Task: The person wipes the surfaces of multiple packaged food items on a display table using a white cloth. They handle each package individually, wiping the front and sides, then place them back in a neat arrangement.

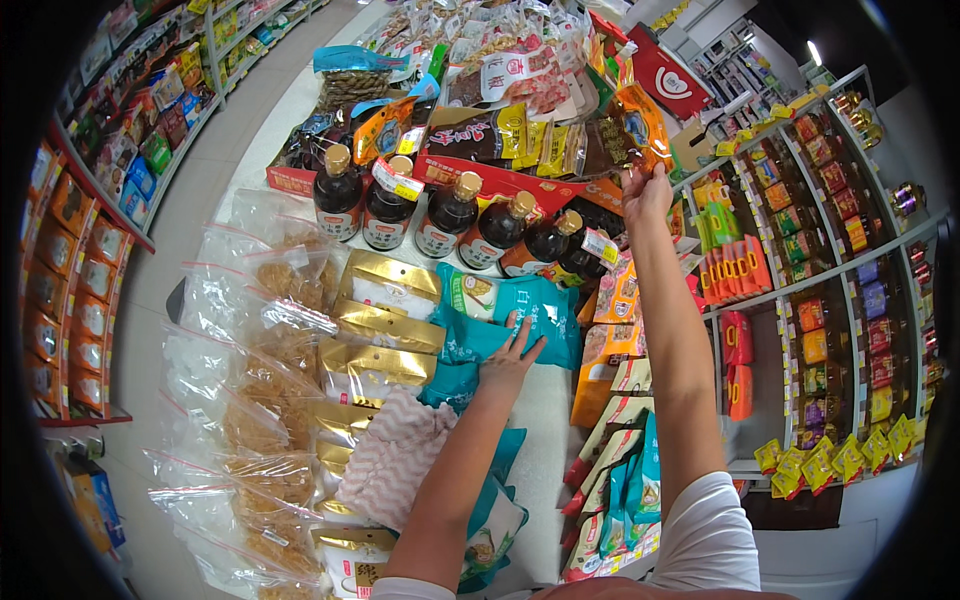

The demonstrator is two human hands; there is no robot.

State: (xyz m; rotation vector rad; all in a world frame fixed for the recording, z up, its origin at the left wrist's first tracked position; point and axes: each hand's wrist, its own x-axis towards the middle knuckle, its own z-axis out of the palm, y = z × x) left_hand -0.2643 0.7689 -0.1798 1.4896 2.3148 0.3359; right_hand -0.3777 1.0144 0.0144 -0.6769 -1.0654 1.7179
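My left hand (510,358) lies with spread fingers on a teal plastic bag (536,315), which bears writing. At the upper right, my right hand (649,196) has its fingertips at the lower end of an orange packet (643,124) and seems to pinch it. That packet stands beside a brown bag (606,146) in a red display carton (517,182). A pink-and-white striped cloth (397,457) rests on gold-topped white pouches (379,367) to the left of my left forearm. More teal-and-white bags (495,517) lie partly hidden under that forearm.
Dark bottles with gold caps (442,225) stand in a row ahead. Clear zip bags of amber pieces (270,420) line the left side. Upright packets (615,465) fill the right edge. Stocked shelves (810,247) rise at right, others (150,142) across the aisle.
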